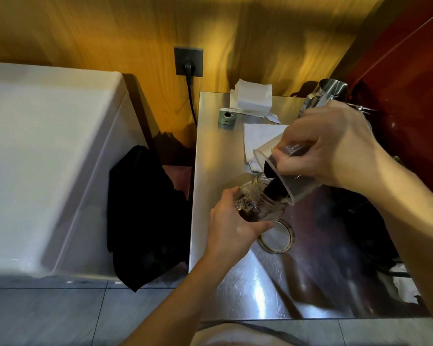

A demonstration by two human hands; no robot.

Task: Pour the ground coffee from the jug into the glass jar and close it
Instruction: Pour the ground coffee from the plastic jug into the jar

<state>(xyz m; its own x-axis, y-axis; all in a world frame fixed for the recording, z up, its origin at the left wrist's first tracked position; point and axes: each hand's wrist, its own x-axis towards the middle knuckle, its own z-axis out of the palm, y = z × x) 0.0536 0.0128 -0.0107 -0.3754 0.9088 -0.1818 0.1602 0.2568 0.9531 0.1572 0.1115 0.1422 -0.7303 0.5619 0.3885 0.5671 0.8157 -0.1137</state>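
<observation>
Glass jar (pixel 258 206), tilted in the closed left hand (pixel 231 224), takes coffee (pixel 275 188) from the jug (pixel 285 176) gripped by the right hand (pixel 333 146); a faster tilt may spill grounds past the rim.

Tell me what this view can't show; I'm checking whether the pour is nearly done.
Head view only:
- Coffee left in the jug: hidden under the right hand.
- Fill level in the glass jar: partly covered by the left hand.
- Lid: its near edge sits behind the left hand.
</observation>
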